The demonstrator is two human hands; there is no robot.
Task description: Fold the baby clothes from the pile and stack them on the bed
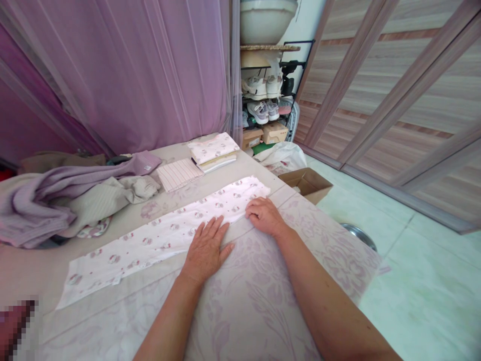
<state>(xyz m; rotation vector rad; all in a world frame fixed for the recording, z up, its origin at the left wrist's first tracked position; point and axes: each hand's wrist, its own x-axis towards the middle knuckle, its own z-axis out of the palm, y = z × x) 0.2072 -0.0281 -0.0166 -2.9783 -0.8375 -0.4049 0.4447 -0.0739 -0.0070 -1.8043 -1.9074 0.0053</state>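
Note:
A pair of white pajama pants [173,233] with a small red and grey cartoon print lies folded lengthwise into a long strip on the bed. A small tag sticks out from its near edge at the left end. My left hand [206,249] rests flat, fingers spread, over the near edge of the strip. At the strip's right end my right hand [264,215] has its fingers curled, pinching the near corner of the cloth. Behind the strip lie a stack of folded clothes [214,148] with the same print on top and a folded striped cloth [179,174].
A heap of loose clothes [78,193], purple and beige, lies at the left, before a purple curtain [161,70]. Past the bed's right edge are a cardboard box [310,183], a metal bowl [358,235], a shoe rack [268,93] and a wooden wardrobe [398,90].

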